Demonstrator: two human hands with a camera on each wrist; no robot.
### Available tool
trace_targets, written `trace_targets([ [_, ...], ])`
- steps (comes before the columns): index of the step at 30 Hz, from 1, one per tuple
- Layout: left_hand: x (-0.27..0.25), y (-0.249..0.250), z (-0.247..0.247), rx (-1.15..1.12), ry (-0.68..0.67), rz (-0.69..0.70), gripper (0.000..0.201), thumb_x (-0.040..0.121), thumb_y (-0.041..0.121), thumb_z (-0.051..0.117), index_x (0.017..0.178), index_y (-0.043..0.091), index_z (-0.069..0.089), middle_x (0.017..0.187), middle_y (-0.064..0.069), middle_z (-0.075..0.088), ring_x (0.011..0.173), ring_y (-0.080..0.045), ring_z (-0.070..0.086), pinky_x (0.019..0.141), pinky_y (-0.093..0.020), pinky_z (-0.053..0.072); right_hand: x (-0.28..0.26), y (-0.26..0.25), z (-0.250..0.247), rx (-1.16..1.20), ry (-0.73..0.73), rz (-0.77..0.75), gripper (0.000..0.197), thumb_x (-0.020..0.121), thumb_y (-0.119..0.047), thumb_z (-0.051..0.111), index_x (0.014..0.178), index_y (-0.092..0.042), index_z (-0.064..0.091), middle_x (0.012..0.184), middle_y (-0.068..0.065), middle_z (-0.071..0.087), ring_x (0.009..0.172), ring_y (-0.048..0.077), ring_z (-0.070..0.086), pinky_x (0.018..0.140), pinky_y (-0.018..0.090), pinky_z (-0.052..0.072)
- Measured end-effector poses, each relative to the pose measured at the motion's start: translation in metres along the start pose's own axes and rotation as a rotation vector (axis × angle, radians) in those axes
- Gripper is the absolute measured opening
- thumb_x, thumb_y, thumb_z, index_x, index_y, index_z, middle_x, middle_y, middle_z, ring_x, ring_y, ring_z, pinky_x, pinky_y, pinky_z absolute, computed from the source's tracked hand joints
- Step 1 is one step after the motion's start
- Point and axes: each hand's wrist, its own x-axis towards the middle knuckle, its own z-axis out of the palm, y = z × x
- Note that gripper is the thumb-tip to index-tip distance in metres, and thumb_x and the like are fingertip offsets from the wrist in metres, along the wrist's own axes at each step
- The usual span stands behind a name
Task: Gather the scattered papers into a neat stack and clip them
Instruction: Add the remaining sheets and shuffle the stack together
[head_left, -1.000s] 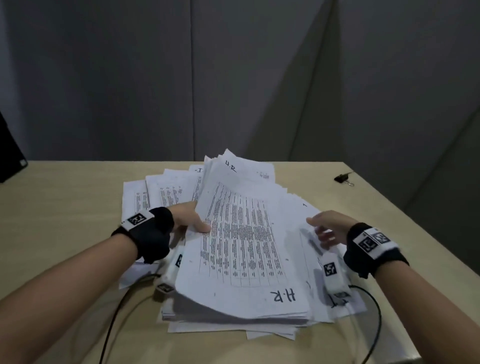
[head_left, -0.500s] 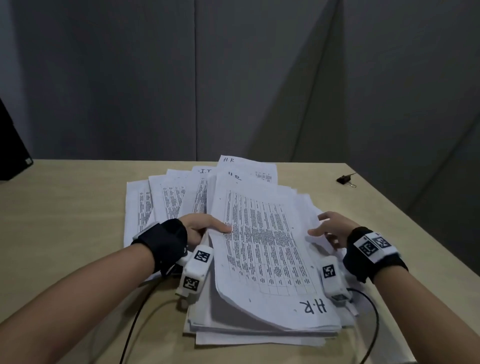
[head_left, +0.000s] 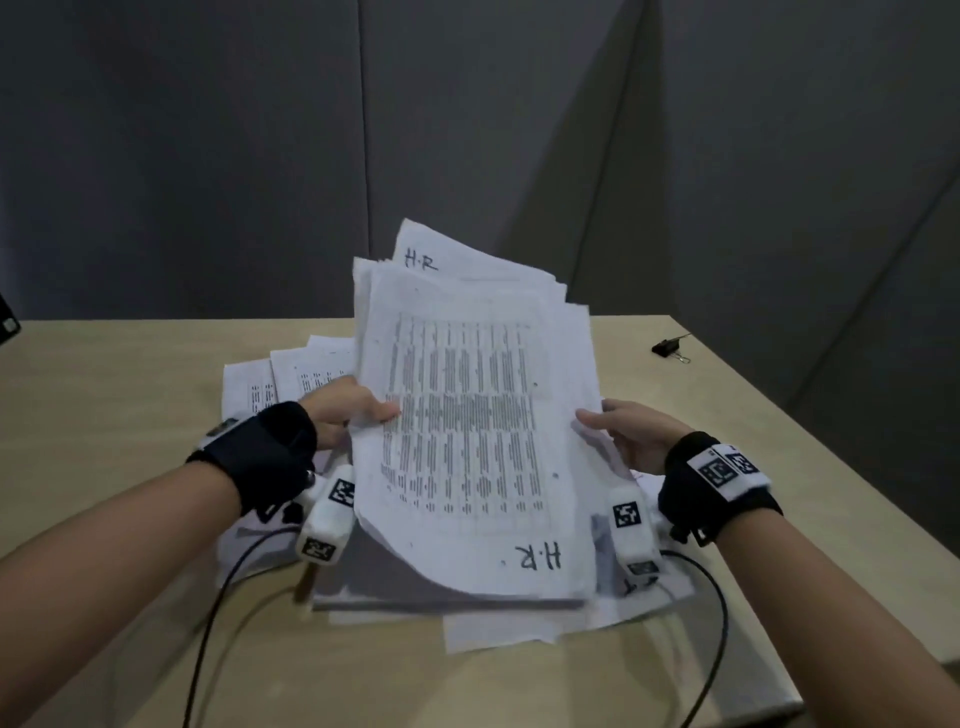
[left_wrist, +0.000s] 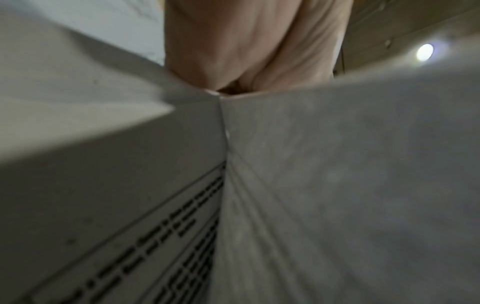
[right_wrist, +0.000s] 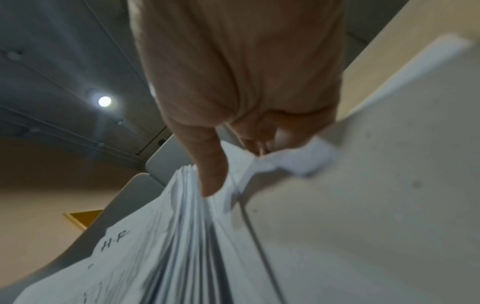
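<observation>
A thick stack of printed papers (head_left: 467, 415) marked "H.R" is tilted up off the table, its far edge raised. My left hand (head_left: 353, 410) grips its left edge, thumb on the top sheet. My right hand (head_left: 618, 431) grips the right edge; in the right wrist view the thumb (right_wrist: 210, 172) presses the fanned sheets (right_wrist: 187, 236) while the fingers curl behind. The left wrist view shows the palm (left_wrist: 246, 51) against paper edges (left_wrist: 223, 164). More loose sheets (head_left: 280, 384) lie flat at the left and under the stack. A black binder clip (head_left: 670, 347) sits at the far right.
The wooden table (head_left: 104, 415) ends close on the right and near side. A dark object (head_left: 8, 325) sits at the far left edge. Black cables (head_left: 218, 597) run from both wrist cameras across the table's near part. Grey wall panels stand behind.
The stack lay nearly flat under both hands before. Now both hands grip its side edges and its far end has been tipped upward.
</observation>
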Motion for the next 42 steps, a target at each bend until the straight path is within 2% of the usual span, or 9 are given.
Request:
trace_targets([
  [3,0.009,0.014,-0.033,0.106,0.124,-0.032,0.033,0.093,-0.001,0.05,0.125,-0.007,0.051,0.127,-0.022,0.058,0.11,-0.037,0.058,0.099,-0.046,0.044,0.015,-0.006,0.013,-0.216,0.062,0.036,0.067,0.088,-0.023,0.061,0.143,-0.005,0.028,0.131,0.009,0.05,0.085,0.02,0.06,0.075,0.029,0.054],
  [6,0.022,0.008,-0.05,0.364,0.221,-0.129,0.038,0.089,0.002,0.058,0.124,-0.011,0.05,0.129,-0.014,0.055,0.117,-0.041,0.053,0.105,-0.048,0.039,0.021,-0.005,0.02,-0.573,0.119,0.033,0.048,0.084,-0.016,0.066,0.123,0.004,0.045,0.093,0.009,0.059,0.075,0.025,0.056,0.054,0.019,0.049],
  [11,0.05,-0.006,-0.047,0.593,0.376,-0.108,0.042,0.079,-0.004,0.066,0.116,-0.017,0.054,0.122,-0.033,0.057,0.116,-0.043,0.054,0.099,-0.046,0.046,0.025,0.001,0.018,-0.61,0.136,0.048,0.042,0.082,-0.005,0.067,0.121,0.005,0.053,0.116,0.027,0.061,0.095,0.033,0.061,0.083,0.039,0.049],
  [20,0.051,-0.001,-0.054,0.388,0.163,-0.108,0.037,0.084,-0.006,0.06,0.12,-0.01,0.055,0.126,-0.022,0.059,0.118,-0.037,0.054,0.109,-0.047,0.036,0.04,0.005,0.018,-0.524,0.161,0.063,0.038,0.084,0.003,0.06,0.121,0.009,0.05,0.123,0.033,0.054,0.1,0.039,0.059,0.083,0.044,0.048],
  [26,0.018,-0.006,-0.05,0.079,-0.015,-0.108,0.026,0.087,-0.013,0.046,0.108,-0.006,0.06,0.107,-0.021,0.068,0.08,-0.032,0.071,0.071,-0.039,0.059,0.042,0.004,0.015,-0.422,0.218,0.1,0.041,0.086,0.01,0.051,0.127,0.011,0.045,0.132,0.032,0.047,0.121,0.048,0.046,0.105,0.052,0.035],
  [30,0.002,-0.027,-0.058,-0.048,-0.027,-0.129,0.026,0.089,-0.011,0.041,0.107,-0.005,0.058,0.089,-0.02,0.073,0.072,-0.031,0.072,0.058,-0.04,0.059,0.042,0.006,0.016,-0.322,0.253,0.058,0.021,0.085,0.011,0.051,0.098,-0.002,0.06,0.116,0.026,0.059,0.094,0.027,0.051,0.083,0.03,0.037],
  [34,-0.005,-0.049,-0.063,-0.107,-0.029,-0.073,0.056,0.084,-0.019,0.046,0.135,0.005,0.042,0.124,-0.022,0.06,0.101,-0.036,0.063,0.08,-0.042,0.057,0.049,0.013,0.021,-0.21,0.319,0.02,0.019,0.084,0.013,0.05,0.083,-0.006,0.056,0.096,0.016,0.058,0.094,0.023,0.051,0.08,0.031,0.045],
  [39,-0.022,-0.056,-0.055,-0.13,-0.145,-0.015,0.087,0.039,0.005,0.093,0.117,0.004,0.054,0.102,-0.014,0.072,0.087,-0.028,0.071,0.065,-0.035,0.059,0.038,0.012,0.034,-0.175,0.285,0.013,0.034,0.086,0.013,0.036,0.064,-0.009,0.049,0.066,0.007,0.049,0.06,0.018,0.045,0.044,0.018,0.039],
  [42,-0.028,-0.052,-0.037,-0.184,-0.064,0.033,0.029,0.079,-0.011,0.059,0.107,-0.001,0.057,0.084,-0.013,0.075,0.071,-0.024,0.073,0.054,-0.03,0.057,0.031,0.013,0.038,0.002,0.189,0.011,0.028,0.094,-0.001,0.038,0.073,-0.006,0.055,0.07,0.01,0.054,0.059,0.019,0.05,0.05,0.02,0.045],
])
